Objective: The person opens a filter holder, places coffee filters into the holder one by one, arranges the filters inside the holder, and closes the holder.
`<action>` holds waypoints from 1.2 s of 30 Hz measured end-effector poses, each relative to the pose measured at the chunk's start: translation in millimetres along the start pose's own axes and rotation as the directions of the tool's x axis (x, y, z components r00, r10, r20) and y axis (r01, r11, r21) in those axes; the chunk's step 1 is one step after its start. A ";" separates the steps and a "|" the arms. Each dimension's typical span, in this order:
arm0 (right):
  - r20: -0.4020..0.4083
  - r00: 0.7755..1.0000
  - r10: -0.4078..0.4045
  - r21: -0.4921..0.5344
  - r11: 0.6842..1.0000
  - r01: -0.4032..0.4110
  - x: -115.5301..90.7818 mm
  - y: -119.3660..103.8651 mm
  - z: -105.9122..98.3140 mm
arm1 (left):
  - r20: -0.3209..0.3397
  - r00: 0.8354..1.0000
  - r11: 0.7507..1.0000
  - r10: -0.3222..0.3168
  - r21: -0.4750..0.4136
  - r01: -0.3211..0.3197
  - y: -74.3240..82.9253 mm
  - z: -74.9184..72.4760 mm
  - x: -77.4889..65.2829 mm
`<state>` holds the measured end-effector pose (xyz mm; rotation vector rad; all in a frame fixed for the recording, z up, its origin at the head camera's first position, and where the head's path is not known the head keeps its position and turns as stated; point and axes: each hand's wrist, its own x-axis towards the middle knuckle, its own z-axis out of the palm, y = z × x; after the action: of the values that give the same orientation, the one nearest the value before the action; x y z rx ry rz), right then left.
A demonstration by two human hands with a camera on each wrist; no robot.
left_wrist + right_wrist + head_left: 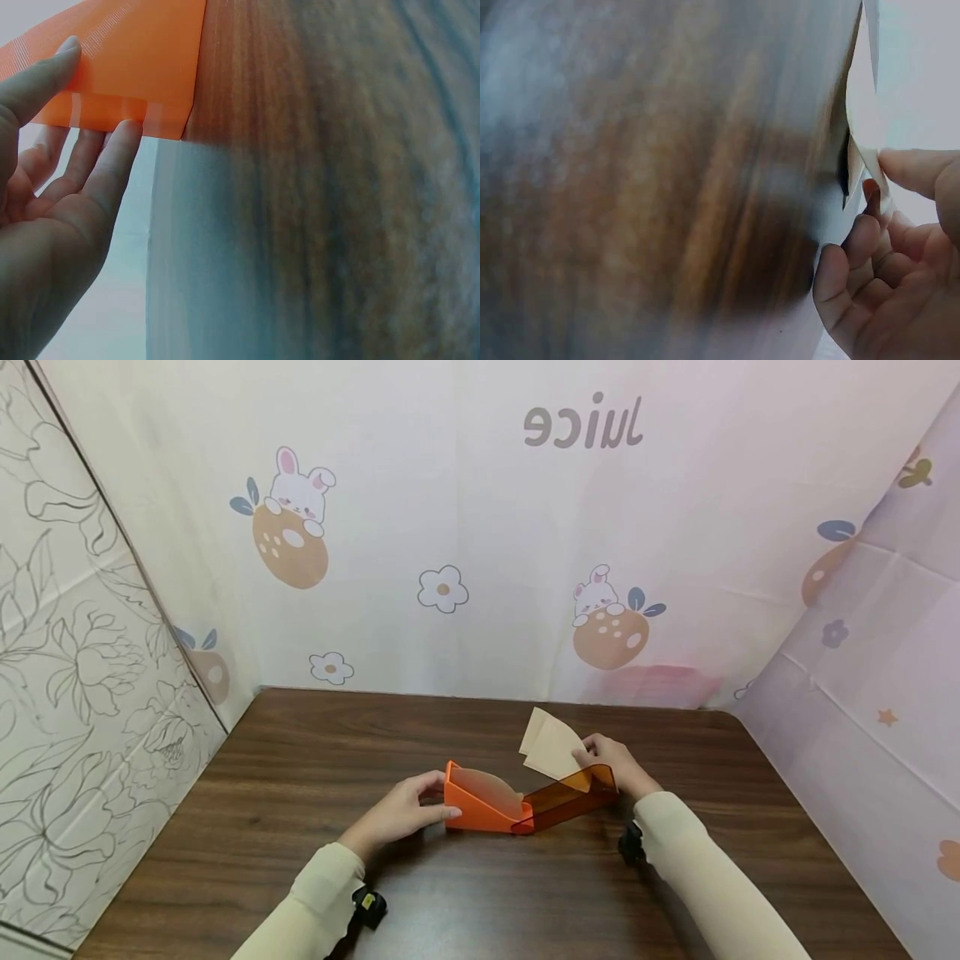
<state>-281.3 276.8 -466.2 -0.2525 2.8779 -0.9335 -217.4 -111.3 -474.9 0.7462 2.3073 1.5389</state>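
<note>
An orange filter-paper box (pixel 483 806) sits on the table, its see-through brown lid (pixel 570 797) swung out to the right. Inside the box stands a tan coffee filter (pixel 489 787). My left hand (pixel 405 810) holds the box's left end; in the left wrist view the thumb lies along one side of the orange box (pixel 127 60) and the fingertips touch its end. Behind the lid, my right hand (pixel 611 762) pinches tan, fan-shaped coffee filters (pixel 553 747). In the right wrist view, the pale paper (pixel 864 105) is between thumb and fingers.
The dark wooden table (pixel 465 893) ends at a printed cloth backdrop (pixel 450 527). Patterned side panels (pixel 97 693) stand at left and right. Each wrist wears a small black camera (pixel 369 906).
</note>
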 end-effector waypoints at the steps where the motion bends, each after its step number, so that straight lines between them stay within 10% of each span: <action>1: -0.006 1.000 -0.007 0.001 1.000 0.007 -0.4 0.0 -0.4 | 0.001 1.000 1.000 0.000 0.000 0.000 0.2 -0.2 0.4; 36: -0.123 0.991 -0.053 0.135 0.988 0.069 -2.6 11.0 -17.9 | -0.014 1.000 1.000 0.012 -0.018 -0.013 2.9 1.2 -0.1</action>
<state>-282.8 296.4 -458.2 -0.2829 2.9081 -1.1936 -216.0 -109.5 -472.7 0.7494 2.2996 1.5727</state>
